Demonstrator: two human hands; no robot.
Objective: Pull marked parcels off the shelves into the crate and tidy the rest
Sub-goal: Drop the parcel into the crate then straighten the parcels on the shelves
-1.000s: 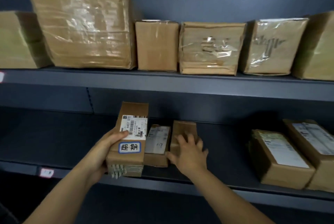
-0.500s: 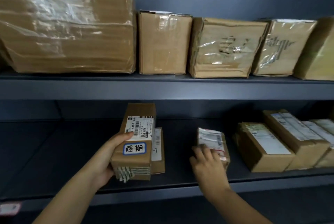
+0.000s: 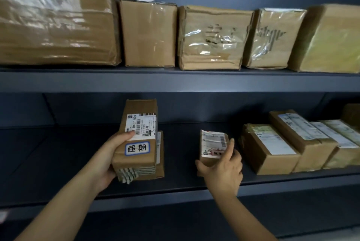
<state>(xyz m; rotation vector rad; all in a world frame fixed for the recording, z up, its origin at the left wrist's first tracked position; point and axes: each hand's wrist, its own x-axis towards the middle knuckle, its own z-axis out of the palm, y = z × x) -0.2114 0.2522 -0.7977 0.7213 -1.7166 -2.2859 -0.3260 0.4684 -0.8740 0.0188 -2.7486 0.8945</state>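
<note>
Gripping marked parcel with left hand, front of lower shelf. Pinching small parcel with right hand, mid-shelf. Pull marked parcel straight over shelf lip, underside supported; slide small parcel flush against boxes at shelf right.

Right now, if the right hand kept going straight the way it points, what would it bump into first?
The small labelled parcel the right hand grips. Behind that, the shelf looks free up to its dark back wall, though depth is unclear.
</note>
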